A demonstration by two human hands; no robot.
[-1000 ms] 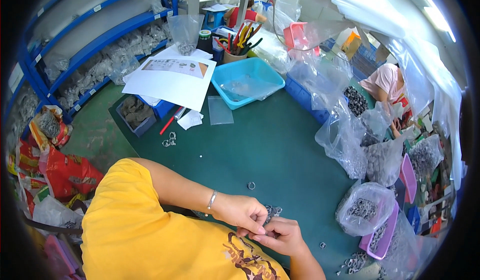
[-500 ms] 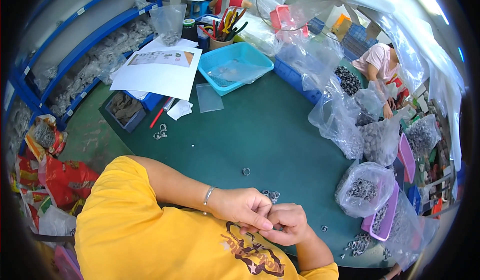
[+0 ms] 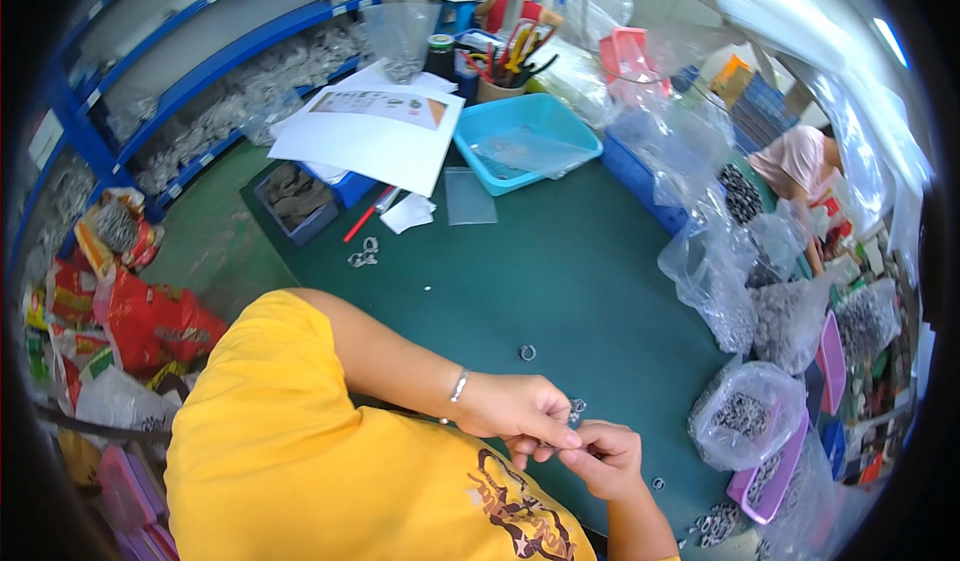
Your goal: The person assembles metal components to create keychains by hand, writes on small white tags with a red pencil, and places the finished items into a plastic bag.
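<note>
**Operator:** Left hand point(image 3: 515, 408) sits close against the chest, fingers curled together, fingertips meeting those of the right hand point(image 3: 607, 458) just beside it. I read both as pinched on something small between them, but I cannot tell what; the fingers cover it.

**Second:** Where are the parts?

**Operator:** A small cluster of metal rings point(image 3: 576, 408) lies on the green table point(image 3: 560, 271) just beyond the left fingertips, touching or nearly so. One loose ring point(image 3: 527, 352) lies farther out, ahead of the left hand and apart from it. Another single ring point(image 3: 657, 483) lies just outside the right hand.

**Second:** Room to move?

**Operator:** Ahead of both hands I see a wide bare stretch of table, reaching to a flat clear bag point(image 3: 469, 197) and a blue tray point(image 3: 528, 141) at the far side. Outward from the right hand it closes in: a clear bag of rings point(image 3: 745, 416) stands near, with a purple bin point(image 3: 768, 473) past it, and scattered rings point(image 3: 712, 526) near the table's near edge. Outward from the left hand, the table's edge runs diagonally away beyond the forearm, with a red pen point(image 3: 362, 223) and a small metal piece point(image 3: 364, 253) lying near it, well apart from the hand.
</note>
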